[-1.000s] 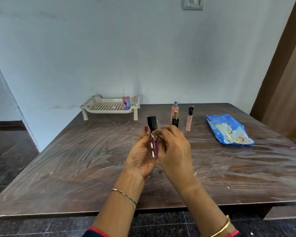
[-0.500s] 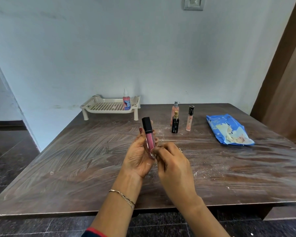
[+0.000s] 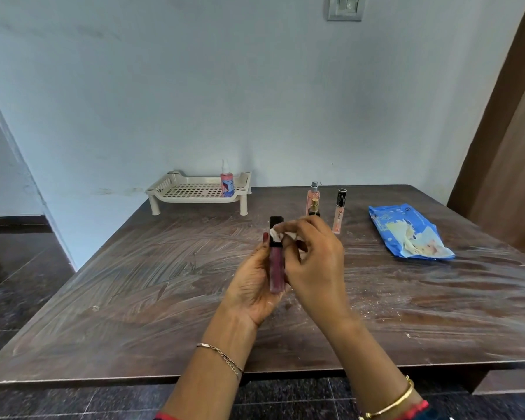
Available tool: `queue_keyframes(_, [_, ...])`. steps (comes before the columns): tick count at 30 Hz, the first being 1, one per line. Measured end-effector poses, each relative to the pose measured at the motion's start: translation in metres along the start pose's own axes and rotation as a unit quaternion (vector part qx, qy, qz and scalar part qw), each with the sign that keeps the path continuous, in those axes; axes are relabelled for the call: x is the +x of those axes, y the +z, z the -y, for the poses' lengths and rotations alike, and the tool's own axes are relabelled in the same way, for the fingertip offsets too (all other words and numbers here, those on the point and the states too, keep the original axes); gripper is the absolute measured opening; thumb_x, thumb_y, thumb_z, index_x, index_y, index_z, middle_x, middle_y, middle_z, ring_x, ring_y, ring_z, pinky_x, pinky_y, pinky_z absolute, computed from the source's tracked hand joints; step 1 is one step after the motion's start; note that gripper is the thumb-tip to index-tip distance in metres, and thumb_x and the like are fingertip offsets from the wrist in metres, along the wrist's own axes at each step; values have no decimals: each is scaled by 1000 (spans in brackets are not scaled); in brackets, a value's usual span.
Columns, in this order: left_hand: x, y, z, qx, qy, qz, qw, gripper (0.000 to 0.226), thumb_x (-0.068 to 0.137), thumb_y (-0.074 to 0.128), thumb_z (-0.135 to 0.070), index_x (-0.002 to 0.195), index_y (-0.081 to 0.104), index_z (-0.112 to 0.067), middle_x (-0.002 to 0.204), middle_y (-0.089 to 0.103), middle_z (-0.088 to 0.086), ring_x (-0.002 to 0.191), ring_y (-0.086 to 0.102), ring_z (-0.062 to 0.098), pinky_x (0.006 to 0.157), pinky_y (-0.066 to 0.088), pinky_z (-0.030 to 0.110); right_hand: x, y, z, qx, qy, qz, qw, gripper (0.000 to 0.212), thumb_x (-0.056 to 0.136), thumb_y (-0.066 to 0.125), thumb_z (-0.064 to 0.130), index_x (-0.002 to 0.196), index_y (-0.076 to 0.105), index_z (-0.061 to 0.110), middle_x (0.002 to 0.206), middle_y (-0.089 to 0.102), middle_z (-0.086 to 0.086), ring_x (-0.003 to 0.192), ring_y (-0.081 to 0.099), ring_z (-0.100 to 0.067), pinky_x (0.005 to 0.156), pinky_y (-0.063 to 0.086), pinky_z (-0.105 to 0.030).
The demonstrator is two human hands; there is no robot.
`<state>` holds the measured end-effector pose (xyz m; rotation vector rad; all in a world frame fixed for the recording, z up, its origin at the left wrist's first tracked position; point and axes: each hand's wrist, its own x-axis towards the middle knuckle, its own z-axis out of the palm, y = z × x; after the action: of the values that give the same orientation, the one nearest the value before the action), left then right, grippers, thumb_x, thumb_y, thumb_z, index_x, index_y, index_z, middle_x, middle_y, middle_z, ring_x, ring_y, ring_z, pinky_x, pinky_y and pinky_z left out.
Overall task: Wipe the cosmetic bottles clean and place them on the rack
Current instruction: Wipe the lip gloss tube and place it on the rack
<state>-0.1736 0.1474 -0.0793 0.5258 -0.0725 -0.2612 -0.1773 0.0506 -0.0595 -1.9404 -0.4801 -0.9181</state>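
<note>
The left hand (image 3: 252, 286) is gripping the pink tube (image 3: 275, 272) upright; the right hand (image 3: 314, 262) is pinching a white wipe (image 3: 278, 234) against its black cap (image 3: 275, 223).

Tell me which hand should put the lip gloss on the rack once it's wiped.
Left, probably. The left hand grips the lip gloss, and the rack stands at the table's far left, on that hand's side. The right hand is busy pinching the wipe against the cap.
</note>
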Motion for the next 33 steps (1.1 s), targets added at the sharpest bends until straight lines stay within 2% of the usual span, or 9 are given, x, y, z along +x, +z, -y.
queue_keyframes(4, [9, -13, -3, -19, -15, -24, 999, 30, 94, 53, -19, 117, 60, -2, 102, 68, 12, 92, 68, 19, 86, 56, 30, -23, -2, -1, -17, -26, 63, 998, 25, 76, 67, -4, 94, 70, 13, 98, 62, 7, 90, 59, -5, 79, 52, -23])
queue_keyframes(8, [15, -19, -4, -48, -43, -35, 997, 24, 89, 58, -20, 107, 64, -6, 91, 64, 4, 78, 63, 10, 68, 57, 22, -38, -5, -5, -42, -55, 110, 991, 29, 73, 67, -6, 92, 70, 15, 96, 62, 8, 85, 59, -4, 74, 51, -22])
queue_keyframes(11, [17, -18, -5, -62, -23, -60, 996, 23, 93, 55, -26, 102, 65, -7, 84, 63, 4, 76, 59, 10, 74, 54, 21, -43, -5, -5, -51, -40, 145, 987, 30, 72, 68, -7, 90, 70, 18, 96, 62, 11, 85, 60, -4, 73, 52, -24])
queue_keyframes(13, [17, -14, -6, -66, -7, -67, 996, 36, 93, 51, -40, 98, 64, -7, 80, 62, 4, 74, 56, 11, 79, 49, 21, -43, -6, -5, -56, -36, 152, 986, 29, 72, 68, -6, 89, 70, 18, 96, 62, 11, 87, 60, -5, 74, 53, -25])
queue_keyframes(15, [15, -12, -6, -60, -2, -68, 996, 42, 88, 53, -48, 96, 62, -8, 81, 60, 5, 73, 55, 12, 80, 49, 22, -43, -6, -5, -60, -36, 156, 985, 29, 73, 69, -5, 90, 70, 18, 96, 63, 11, 90, 61, -5, 76, 53, -25])
queue_keyframes(19, [14, -15, -7, -61, 5, -72, 996, 36, 83, 60, -39, 101, 61, -7, 85, 60, 6, 76, 55, 13, 84, 48, 25, -40, -6, -4, -51, -29, 156, 986, 29, 74, 68, -5, 90, 69, 19, 95, 63, 11, 87, 60, -5, 74, 52, -22])
queue_keyframes(24, [12, -12, -6, -31, -12, -25, 999, 35, 91, 55, -39, 104, 66, -8, 86, 64, 7, 82, 65, 19, 75, 59, 34, -25, -2, -2, -64, -28, 115, 991, 23, 77, 66, -3, 90, 68, 16, 92, 61, 7, 82, 58, -8, 71, 52, -30])
queue_keyframes(28, [9, -11, -7, -46, -25, -2, 999, 38, 95, 53, -35, 113, 64, -5, 110, 68, 11, 109, 64, 22, 95, 52, 36, -4, 0, 5, -77, -43, 97, 991, 21, 80, 64, -2, 95, 69, 12, 97, 63, 2, 86, 60, -12, 75, 54, -30])
queue_keyframes(33, [7, -12, -6, -4, -13, -12, 1000, 32, 92, 55, -33, 110, 66, -9, 104, 70, 11, 99, 67, 24, 88, 54, 36, 20, 2, 5, -104, -56, 73, 990, 17, 83, 62, -1, 96, 69, 7, 95, 63, -3, 83, 61, -16, 73, 55, -32])
